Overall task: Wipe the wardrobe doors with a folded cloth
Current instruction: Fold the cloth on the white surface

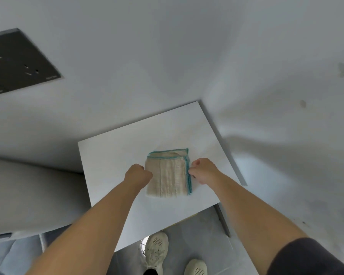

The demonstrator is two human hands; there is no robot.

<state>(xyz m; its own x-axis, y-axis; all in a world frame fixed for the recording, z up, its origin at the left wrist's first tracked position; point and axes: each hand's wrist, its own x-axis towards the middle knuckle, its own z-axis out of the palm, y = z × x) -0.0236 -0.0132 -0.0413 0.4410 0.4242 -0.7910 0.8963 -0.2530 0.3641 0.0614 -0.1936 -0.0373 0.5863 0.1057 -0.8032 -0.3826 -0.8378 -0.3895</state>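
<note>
1. Beige folded cloth with teal hem lies flat, centred on white square tabletop.
2. Right hand pinches its 3 o'clock edge.
3. Left hand, fingers curled, touches 9 o'clock edge; grip cannot be told.

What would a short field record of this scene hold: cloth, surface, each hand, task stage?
cloth: folded, beige with teal edging, lying flat
surface: white tabletop, under the cloth
left hand: curled at the cloth's left edge; grip unclear
right hand: pinches the teal right edge
stage: cloth folded; wiping not yet begun
</note>
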